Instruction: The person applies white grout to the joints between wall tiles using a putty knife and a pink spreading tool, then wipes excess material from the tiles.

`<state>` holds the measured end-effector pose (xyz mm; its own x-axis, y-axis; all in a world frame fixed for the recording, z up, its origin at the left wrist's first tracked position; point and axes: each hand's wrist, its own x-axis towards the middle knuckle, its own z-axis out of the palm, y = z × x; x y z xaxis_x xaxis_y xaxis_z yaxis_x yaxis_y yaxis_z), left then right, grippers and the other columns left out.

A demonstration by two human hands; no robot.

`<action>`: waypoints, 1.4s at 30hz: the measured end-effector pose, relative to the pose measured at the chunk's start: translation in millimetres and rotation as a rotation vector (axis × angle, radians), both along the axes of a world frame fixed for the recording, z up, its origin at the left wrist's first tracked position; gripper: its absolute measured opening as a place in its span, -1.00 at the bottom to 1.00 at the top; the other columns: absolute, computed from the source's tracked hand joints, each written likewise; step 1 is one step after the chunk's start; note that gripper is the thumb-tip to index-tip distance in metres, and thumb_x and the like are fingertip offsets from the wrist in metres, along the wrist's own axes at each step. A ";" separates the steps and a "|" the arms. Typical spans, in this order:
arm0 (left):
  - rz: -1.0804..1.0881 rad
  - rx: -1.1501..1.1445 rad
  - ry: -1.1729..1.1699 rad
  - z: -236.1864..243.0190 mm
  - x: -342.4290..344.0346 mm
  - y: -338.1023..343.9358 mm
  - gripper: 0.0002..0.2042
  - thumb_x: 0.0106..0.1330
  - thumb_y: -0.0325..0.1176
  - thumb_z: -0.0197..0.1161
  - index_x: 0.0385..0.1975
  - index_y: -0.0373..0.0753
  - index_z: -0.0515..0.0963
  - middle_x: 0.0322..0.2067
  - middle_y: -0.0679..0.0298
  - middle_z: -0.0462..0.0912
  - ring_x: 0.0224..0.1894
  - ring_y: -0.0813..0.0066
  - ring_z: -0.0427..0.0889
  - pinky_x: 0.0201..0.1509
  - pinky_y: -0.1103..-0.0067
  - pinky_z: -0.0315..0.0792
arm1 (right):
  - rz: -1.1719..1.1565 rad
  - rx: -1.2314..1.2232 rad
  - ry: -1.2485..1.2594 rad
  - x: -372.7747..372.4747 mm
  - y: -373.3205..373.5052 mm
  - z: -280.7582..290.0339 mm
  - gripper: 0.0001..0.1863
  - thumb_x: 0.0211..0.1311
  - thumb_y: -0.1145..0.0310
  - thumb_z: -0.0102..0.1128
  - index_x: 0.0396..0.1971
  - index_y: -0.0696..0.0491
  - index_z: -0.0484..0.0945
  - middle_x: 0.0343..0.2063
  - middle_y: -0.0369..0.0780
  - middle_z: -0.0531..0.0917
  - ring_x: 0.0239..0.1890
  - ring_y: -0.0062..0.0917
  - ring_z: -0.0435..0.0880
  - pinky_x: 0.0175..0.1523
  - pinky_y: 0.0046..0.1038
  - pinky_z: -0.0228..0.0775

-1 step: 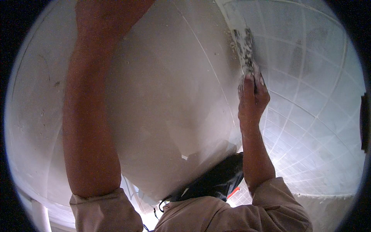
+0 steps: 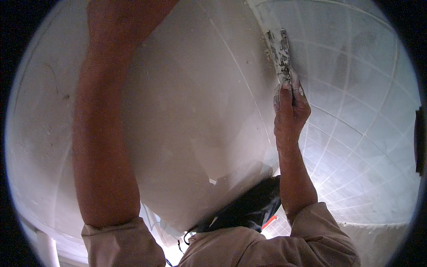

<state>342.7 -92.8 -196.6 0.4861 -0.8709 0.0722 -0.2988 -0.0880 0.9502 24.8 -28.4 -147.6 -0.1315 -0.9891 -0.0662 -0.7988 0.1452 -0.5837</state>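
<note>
My right hand [image 2: 292,104], smeared with white paste, is closed around the lower end of a putty knife [image 2: 280,55]. Its narrow blade, streaked dark and white, points upward along the corner where a smooth pale plaster surface [image 2: 191,102] meets a pale tiled wall [image 2: 351,75]. Some white paste lies on the blade. At the upper left, my left hand [image 2: 126,18] runs out of the top of the picture in front of the plaster surface; its fingers are out of sight, and whether it holds anything cannot be seen.
White joint lines cross the tiled wall in a grid. A dark, dusty object [image 2: 244,204] lies low near my torso, with a small red thing [image 2: 269,221] beside it. Thin cables [image 2: 179,244] hang below. A dark brown object [image 2: 419,141] shows at the far right.
My right hand and the putty knife have shifted very slightly, the blade tip a little higher along the corner. My left arm is nearly unmoved.
</note>
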 end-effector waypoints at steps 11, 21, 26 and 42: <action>0.050 0.134 0.081 21.7 3.3 12.9 -0.70 0.14 -0.43 0.21 -0.80 -0.25 0.31 -0.80 0.38 0.25 -0.71 0.61 0.24 -0.63 0.47 0.20 | 0.058 -0.130 -0.100 13.4 -6.7 -15.0 -0.70 0.38 0.38 0.15 0.01 0.22 0.56 -0.47 -0.41 0.47 -0.51 -0.83 0.29 -0.50 -0.69 0.09; 0.067 -0.110 0.207 0.6 23.9 16.2 -0.65 0.22 -0.46 0.17 -0.81 -0.21 0.28 -0.77 0.46 0.28 -0.70 0.65 0.22 -0.65 0.53 0.14 | 0.293 -0.235 0.032 31.6 -29.6 -21.7 -0.75 0.38 0.34 0.16 -0.09 0.18 0.60 -0.48 -0.42 0.53 -0.52 -0.85 0.33 -0.54 -0.67 0.09; 0.112 -0.235 0.379 13.9 22.4 22.9 -0.65 0.23 -0.46 0.16 -0.79 -0.19 0.26 -0.76 0.50 0.24 -0.68 0.72 0.18 -0.65 0.57 0.09 | 0.067 -0.148 -0.182 60.6 -24.6 -18.9 -0.75 0.38 0.33 0.16 -0.09 0.18 0.59 -0.50 -0.44 0.48 -0.53 -0.84 0.32 -0.51 -0.67 0.11; 0.166 -0.214 0.358 22.2 35.6 25.4 -0.68 0.21 -0.48 0.14 -0.79 -0.20 0.28 -0.76 0.48 0.23 -0.67 0.71 0.18 -0.64 0.58 0.09 | 0.175 -0.216 -0.114 84.9 -49.2 -20.1 -0.70 0.34 0.31 0.22 -0.06 0.20 0.62 -0.46 -0.36 0.56 -0.52 -0.74 0.40 -0.53 -0.58 0.21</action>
